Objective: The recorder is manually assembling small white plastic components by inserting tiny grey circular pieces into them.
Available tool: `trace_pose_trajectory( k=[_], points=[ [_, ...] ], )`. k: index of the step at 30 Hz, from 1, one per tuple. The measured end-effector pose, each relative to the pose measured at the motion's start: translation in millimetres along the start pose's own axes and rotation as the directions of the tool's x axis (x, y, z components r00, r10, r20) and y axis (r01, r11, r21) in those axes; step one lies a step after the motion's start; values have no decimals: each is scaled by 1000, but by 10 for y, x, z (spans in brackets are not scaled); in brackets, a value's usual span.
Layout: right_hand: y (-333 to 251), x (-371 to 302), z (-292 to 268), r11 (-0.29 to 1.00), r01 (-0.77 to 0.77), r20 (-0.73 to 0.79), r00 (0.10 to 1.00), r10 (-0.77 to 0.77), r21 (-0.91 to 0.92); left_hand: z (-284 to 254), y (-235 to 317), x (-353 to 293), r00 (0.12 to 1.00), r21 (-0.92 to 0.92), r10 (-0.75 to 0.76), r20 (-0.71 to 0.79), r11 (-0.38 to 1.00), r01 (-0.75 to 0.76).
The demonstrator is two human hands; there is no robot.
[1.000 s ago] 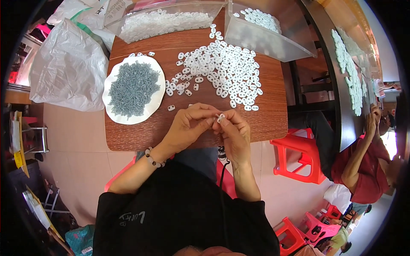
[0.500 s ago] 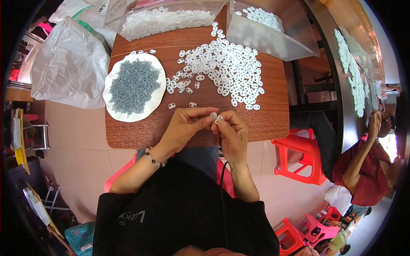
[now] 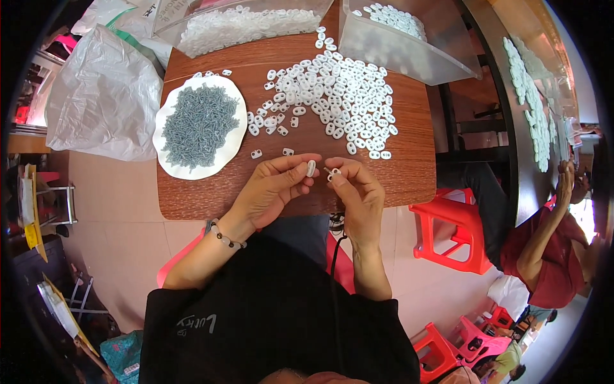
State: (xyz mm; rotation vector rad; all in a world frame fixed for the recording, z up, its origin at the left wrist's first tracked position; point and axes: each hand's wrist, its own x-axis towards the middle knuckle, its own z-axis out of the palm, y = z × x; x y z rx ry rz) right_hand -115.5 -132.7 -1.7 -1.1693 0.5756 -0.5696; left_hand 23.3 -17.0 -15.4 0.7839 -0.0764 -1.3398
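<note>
My left hand (image 3: 272,189) pinches a white oval plastic piece (image 3: 311,169) between thumb and fingertips, above the near edge of the table. Just to its right, my right hand (image 3: 363,195) grips a small white two-hole plastic piece (image 3: 334,175); a thin screw-like pin sticks out of it toward the left hand. A gap separates the two pieces. Beyond my hands lies a spread pile of white two-hole oval pieces (image 3: 358,105). On the left, a white wavy-rimmed plate (image 3: 239,131) carries a heap of small grey screws (image 3: 198,125).
Two clear bins, one at the back left (image 3: 249,32) and one at the back right (image 3: 400,54), hold white pieces. A plastic bag (image 3: 102,96) stands left of the brown table (image 3: 409,179). Right of it are a red stool (image 3: 451,233) and a co-worker's arm (image 3: 543,224) at a dark table.
My hands have drawn apart; the pieces in them were close together before and now have a gap between them. The view has shifted slightly.
</note>
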Motion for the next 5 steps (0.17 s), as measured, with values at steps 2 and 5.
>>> trace_pose_trajectory(
  k=[2,5],
  points=[
    [-21,-3,25,1000,17,12,1000,-16,-23,-13,4,1,1000,-16,-13,-8,1000,13],
    [-69,-10,52,997,18,38,999,-15,-80,-43,2,-7,1000,1,-25,-9,1000,25]
  ],
)
